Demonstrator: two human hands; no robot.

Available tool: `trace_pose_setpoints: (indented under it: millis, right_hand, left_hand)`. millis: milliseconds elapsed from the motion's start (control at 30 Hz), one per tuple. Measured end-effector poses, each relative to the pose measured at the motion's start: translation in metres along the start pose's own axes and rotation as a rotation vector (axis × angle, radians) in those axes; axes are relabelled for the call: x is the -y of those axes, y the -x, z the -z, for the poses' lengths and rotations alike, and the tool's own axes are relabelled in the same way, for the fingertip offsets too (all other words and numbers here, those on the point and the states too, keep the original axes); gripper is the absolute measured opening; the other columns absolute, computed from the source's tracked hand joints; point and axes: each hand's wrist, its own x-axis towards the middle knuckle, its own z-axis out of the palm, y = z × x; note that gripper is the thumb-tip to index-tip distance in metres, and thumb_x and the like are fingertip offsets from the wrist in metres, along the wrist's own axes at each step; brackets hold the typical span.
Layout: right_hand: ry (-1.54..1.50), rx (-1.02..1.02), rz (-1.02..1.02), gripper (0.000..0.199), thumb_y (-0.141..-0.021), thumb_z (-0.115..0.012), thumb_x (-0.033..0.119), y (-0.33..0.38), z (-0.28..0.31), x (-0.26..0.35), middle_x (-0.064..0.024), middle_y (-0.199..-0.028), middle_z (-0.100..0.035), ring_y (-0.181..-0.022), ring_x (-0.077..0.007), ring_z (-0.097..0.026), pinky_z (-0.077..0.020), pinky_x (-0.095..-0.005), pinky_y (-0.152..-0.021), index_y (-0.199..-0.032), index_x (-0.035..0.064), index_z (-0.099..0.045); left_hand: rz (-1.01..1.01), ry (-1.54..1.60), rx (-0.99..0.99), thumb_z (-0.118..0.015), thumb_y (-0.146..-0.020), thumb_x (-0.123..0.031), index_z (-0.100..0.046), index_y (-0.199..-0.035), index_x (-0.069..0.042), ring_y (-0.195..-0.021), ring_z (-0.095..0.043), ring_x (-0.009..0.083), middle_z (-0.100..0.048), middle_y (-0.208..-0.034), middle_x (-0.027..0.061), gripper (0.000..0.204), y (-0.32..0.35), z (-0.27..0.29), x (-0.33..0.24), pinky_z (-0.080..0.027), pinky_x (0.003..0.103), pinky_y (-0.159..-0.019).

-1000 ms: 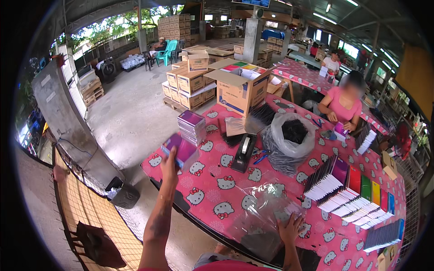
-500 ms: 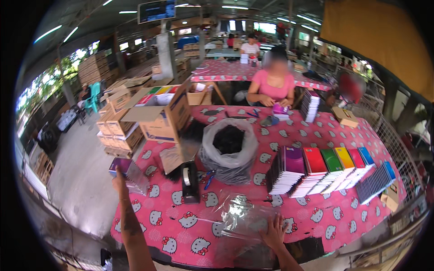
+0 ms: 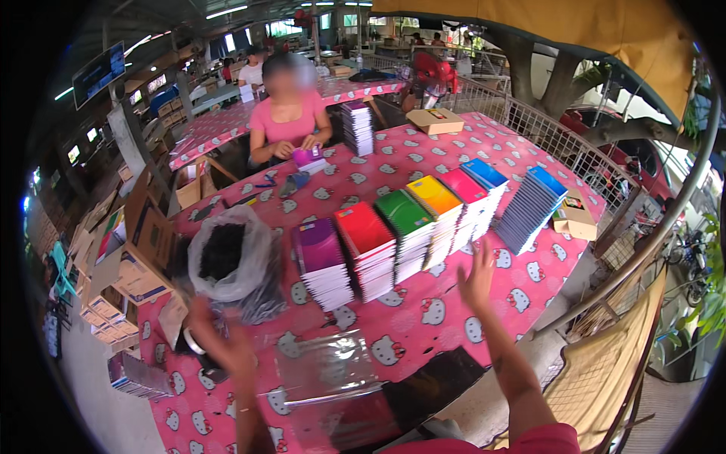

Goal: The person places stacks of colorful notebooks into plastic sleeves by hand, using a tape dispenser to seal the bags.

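Observation:
My right hand (image 3: 478, 278) reaches over the table with its fingers apart, holding nothing, just in front of the row of spiral notebooks. Within that row are stacks with purple (image 3: 318, 246), red (image 3: 365, 227), green (image 3: 404, 210), yellow (image 3: 434, 198), pink (image 3: 465, 185) and blue (image 3: 485, 172) covers. Blurred by motion, my left hand (image 3: 215, 340) is raised with fingers stretched out and nothing visible in it. It partly hides the black tape dispenser (image 3: 213, 372). Clear plastic sheets (image 3: 329, 367) lie between my forearms. A wrapped purple notebook stack (image 3: 136, 376) stands at the table's left edge.
A clear bag of black material (image 3: 231, 265) stands left of the notebooks. Leaning blue notebooks (image 3: 532, 208) and a small carton (image 3: 575, 218) are at right. Across the table, a person in pink (image 3: 287, 117) handles a purple notebook. Open cardboard boxes (image 3: 144, 250) stand at left.
The view has swung right. My left hand has let go of the wrapped purple stack and come back over the table. My right hand has left the plastic sheets and moved toward the notebook stacks.

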Motion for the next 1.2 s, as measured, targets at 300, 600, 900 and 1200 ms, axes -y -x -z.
trace_pose_setpoints:
  millis: [300,600,900,1200]
  right_hand:
    - [0.138,0.134,0.308,0.042,-0.086,-0.058,-0.001,-0.200,0.024,-0.182,-0.0183,-0.125,-0.059,-0.122,-0.0335,-0.054,-0.0401,-0.0497,-0.104,-0.127,0.0058,-0.060]
    - [-1.099,0.210,0.038,0.011,-0.095,-0.060,0.012,0.036,0.061,-0.157,-0.0132,-0.108,-0.058,-0.101,-0.0257,-0.059,-0.0466,-0.0366,-0.090,-0.103,0.0053,-0.064]
    - [-0.570,0.172,0.010,0.027,-0.089,-0.057,-0.001,-0.023,0.054,-0.105,-0.0179,-0.111,-0.063,-0.107,-0.0342,-0.061,-0.0479,-0.0411,-0.090,-0.115,0.0038,-0.065]
    - [-0.404,0.148,0.693,0.050,-0.076,-0.074,0.010,-0.128,-0.004,0.019,-0.0136,-0.127,-0.058,-0.119,-0.0329,-0.055,-0.0416,-0.0435,-0.102,-0.124,0.0058,-0.062]
  left_hand:
    - [-0.603,0.163,0.507,-0.064,-0.089,-0.022,-0.049,-0.137,0.002,-0.129,-0.048,0.0382,-0.048,-0.139,0.0233,0.056,0.094,-0.374,-0.267,-0.034,0.058,-0.107]
    - [-0.508,0.323,0.511,-0.062,-0.080,0.004,-0.063,-0.119,0.002,-0.098,-0.067,0.0350,-0.068,-0.108,0.0199,0.039,0.070,-0.329,-0.276,-0.055,0.042,-0.084]
    - [-0.549,0.098,0.985,-0.063,-0.087,-0.011,-0.059,-0.129,-0.003,-0.130,-0.051,0.0314,-0.054,-0.137,0.0153,0.042,0.280,-0.207,-0.154,-0.042,0.047,-0.108]
    - [-0.413,-0.331,0.318,-0.059,-0.093,-0.019,-0.056,-0.131,0.000,-0.128,-0.052,0.0307,-0.055,-0.137,0.0194,0.042,0.078,-0.225,-0.177,-0.035,0.055,-0.110]
